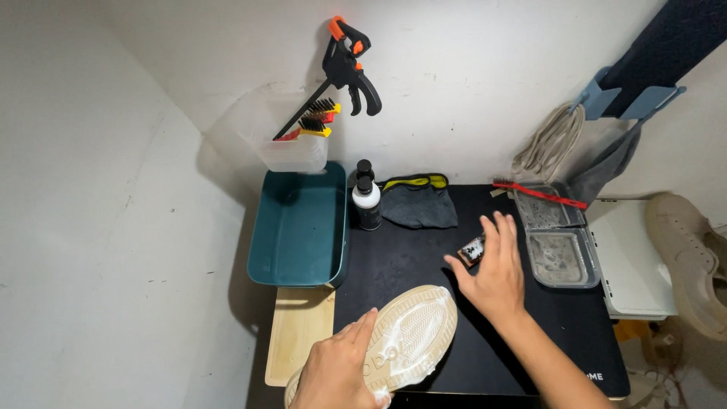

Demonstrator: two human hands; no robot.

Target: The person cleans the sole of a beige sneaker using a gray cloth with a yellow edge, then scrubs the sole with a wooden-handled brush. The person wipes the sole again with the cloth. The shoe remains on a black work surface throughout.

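Note:
My left hand (333, 371) grips a pale shoe (413, 333) that lies sole up on the black mat (530, 348), fingers over its heel end. My right hand (492, 269) reaches over the middle of the mat and closes its fingers on a small dark bottle (471, 251) with a patterned label. The shoe's toe points toward the right hand, a short gap apart.
A teal tub (299, 227) and clear container (291, 140) with brushes and a bar clamp (348, 64) sit at left. Two black-capped bottles (366, 201), a grey cloth (419, 203), two grey trays (560, 254), a red brush (539, 193), a white box (632, 257) and another shoe (689, 261) surround the mat.

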